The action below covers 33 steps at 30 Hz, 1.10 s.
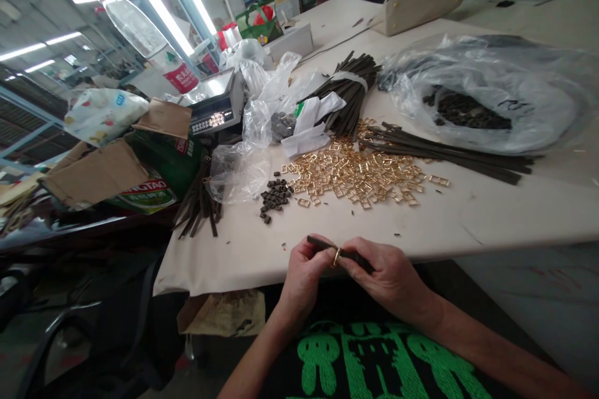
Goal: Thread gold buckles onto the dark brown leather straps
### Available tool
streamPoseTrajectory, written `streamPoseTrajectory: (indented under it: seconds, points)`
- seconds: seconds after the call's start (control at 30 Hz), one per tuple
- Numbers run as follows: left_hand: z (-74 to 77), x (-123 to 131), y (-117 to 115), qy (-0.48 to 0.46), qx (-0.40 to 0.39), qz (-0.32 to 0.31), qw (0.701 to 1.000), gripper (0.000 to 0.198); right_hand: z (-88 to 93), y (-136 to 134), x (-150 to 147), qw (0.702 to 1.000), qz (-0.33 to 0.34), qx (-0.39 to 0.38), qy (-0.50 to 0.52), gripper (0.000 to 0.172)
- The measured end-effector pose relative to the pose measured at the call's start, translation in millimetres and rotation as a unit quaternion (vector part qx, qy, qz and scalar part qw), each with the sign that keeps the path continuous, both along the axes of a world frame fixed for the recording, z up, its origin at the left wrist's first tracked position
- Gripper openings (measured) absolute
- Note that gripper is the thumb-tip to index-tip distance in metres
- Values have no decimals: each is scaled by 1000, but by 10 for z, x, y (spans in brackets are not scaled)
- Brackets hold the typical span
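Observation:
My left hand (pixel 306 266) and my right hand (pixel 381 265) meet at the table's front edge. Both are closed on a dark strap (pixel 319 241), and a small gold buckle (pixel 336 256) sits around it between my fingertips. One end of the strap pokes out above my left fingers; the other runs under my right fingers. Beyond my hands lies a heap of gold buckles (pixel 360 174). To its left is a small pile of dark loops (pixel 276 194).
Dark straps lie loose (pixel 458 152) and in a banded bundle (pixel 350 90). A clear plastic bag (pixel 538 93) holds dark pieces at right. At left are a digital scale (pixel 218 108), a green cardboard box (pixel 154 168), more straps (pixel 199 199) and a plastic bottle (pixel 135 24).

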<state>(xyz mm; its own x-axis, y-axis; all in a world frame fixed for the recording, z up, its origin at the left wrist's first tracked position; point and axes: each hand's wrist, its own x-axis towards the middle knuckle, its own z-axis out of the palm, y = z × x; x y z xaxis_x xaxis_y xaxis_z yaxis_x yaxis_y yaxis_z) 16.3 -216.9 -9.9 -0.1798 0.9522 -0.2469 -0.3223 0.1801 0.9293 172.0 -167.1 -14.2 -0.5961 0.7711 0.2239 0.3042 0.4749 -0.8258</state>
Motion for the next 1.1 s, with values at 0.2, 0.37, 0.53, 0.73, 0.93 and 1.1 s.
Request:
streamPoseTrajectory:
  seconds: [0.2,0.37,0.53,0.73,0.93,1.1]
  points:
    - [32,33,-18,23,11,8,1000,13,5,-4,-15,999,-32,18,14,17]
    - [42,75,-12,51,32,38,997,18,35,-5,-29,998,-37,-16,46,17]
    - [37,82,-19,52,45,42,997,21,26,7,-31,998,-26,-17,54,15]
    - [60,60,-7,31,22,22,999,23,-26,-2,16,999,-9,15,32,17]
    - [46,48,-6,39,24,28,999,18,-22,9,42,1000,9,23,16,16]
    - [46,56,-10,35,11,28,999,19,-37,24,62,999,12,34,0,19]
